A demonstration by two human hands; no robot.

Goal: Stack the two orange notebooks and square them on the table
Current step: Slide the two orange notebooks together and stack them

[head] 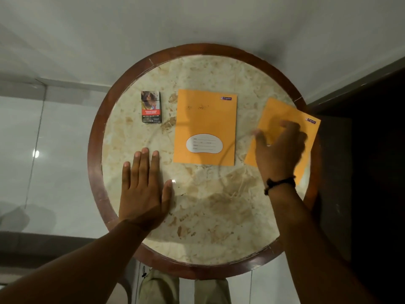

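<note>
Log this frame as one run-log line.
stage: reaching | right hand: open, over tilted right notebook | left hand: flat on table | centre notebook: untouched | stacked: no

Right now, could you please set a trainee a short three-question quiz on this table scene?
1. True or false: the two notebooks are already stacked.
2. Which hand is over the tilted notebook: A left, B right?
3. What lies left of the straight notebook?

Key: 1 false, they lie apart. 2 B, the right hand; the left hand lies flat on the table. 3 A cigarette pack.
</note>
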